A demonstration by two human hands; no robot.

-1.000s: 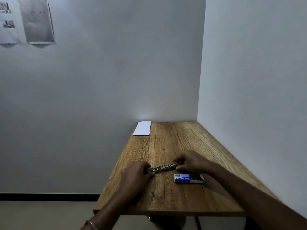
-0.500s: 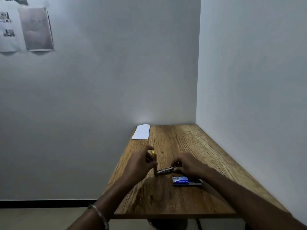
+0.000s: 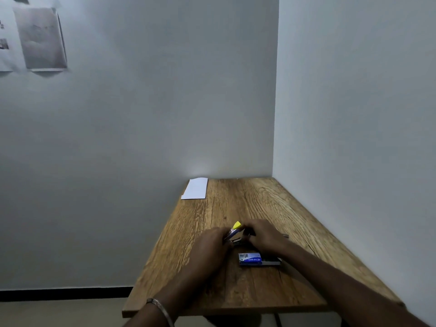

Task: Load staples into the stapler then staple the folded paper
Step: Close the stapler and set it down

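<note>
While both hands pinch the stapler, keep its base pressed below the grip and swing the top fully open.

Wood-grain rectangular worktop set into a corner between two plain pale grey walls. Two printed paper sheets stuck to the left wall, upper left. Black skirting strip above pale floor. Dim lighting.
</note>
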